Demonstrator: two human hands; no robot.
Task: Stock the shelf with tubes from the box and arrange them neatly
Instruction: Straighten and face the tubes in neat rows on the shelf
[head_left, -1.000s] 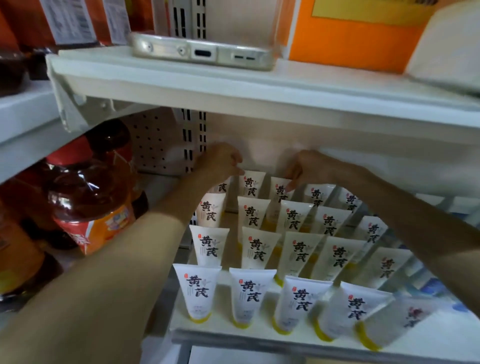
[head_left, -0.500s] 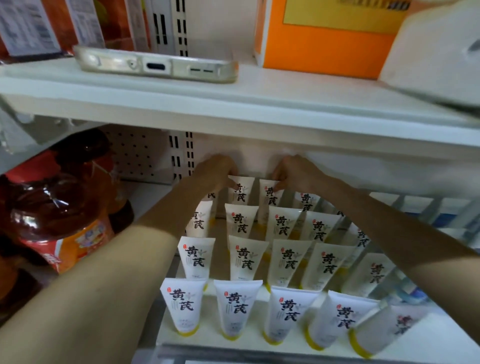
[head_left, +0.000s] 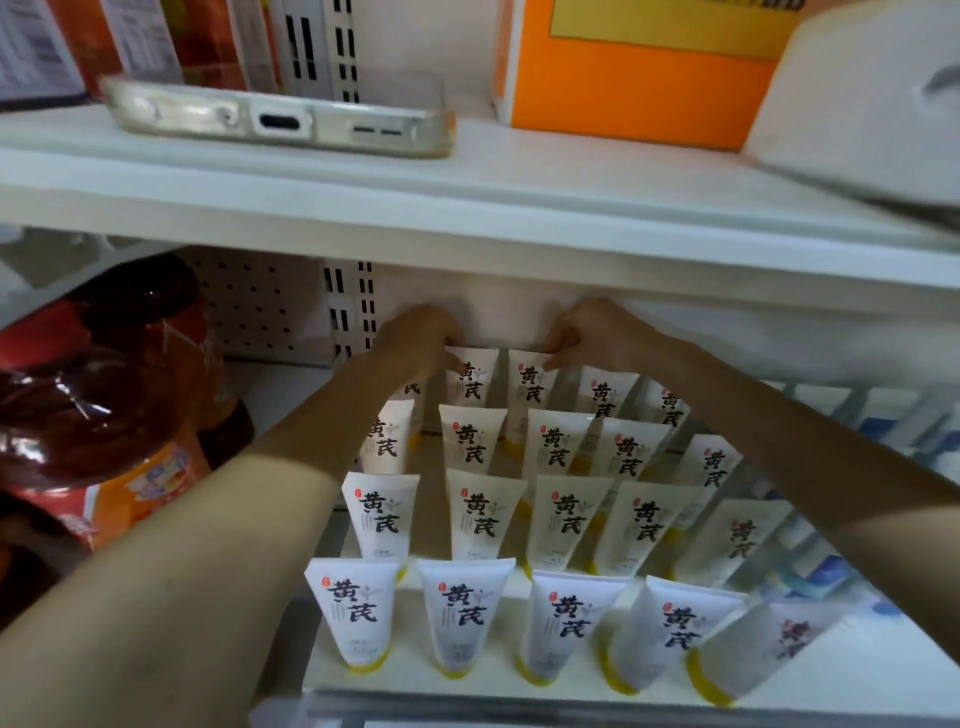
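Several white tubes with black characters and yellow caps stand cap-down in rows on the white shelf (head_left: 852, 680). Both my arms reach to the back row under the upper shelf. My left hand (head_left: 415, 338) pinches the top of a back-row tube (head_left: 470, 382). My right hand (head_left: 592, 332) pinches the top of the tube beside it (head_left: 530, 387). The front-row tubes (head_left: 356, 610) stand upright on the left; those at the right (head_left: 779, 639) lean over to the right.
A phone (head_left: 280, 117), an orange box (head_left: 639, 78) and a white object (head_left: 862, 104) lie on the upper shelf (head_left: 467, 208) close above my hands. Large brown bottles with orange labels (head_left: 104, 405) stand at the left. Blue and white packs (head_left: 872, 421) sit to the right.
The view has shifted so the shelf contents sit further right and closer. Both hands stay at the back row, gripping the tops of the two tubes.
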